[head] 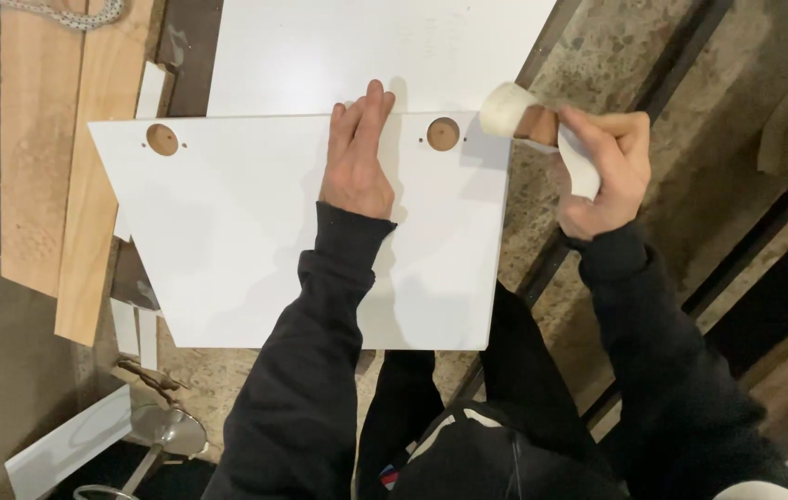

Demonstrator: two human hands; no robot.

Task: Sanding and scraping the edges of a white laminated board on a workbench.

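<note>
Head view: left hand (357,157) flat, fingers spread narrow, pressing white panel (255,250) with two round holes — right hand (602,171) closed around white strip roll (509,109) at panel's top-right corner, over speckled floor (597,56).

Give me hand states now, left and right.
Left hand: open, flat on the white panel.
Right hand: closed on a white tape roll at the panel's corner.

Open white panel (227,241) left of hands
</note>
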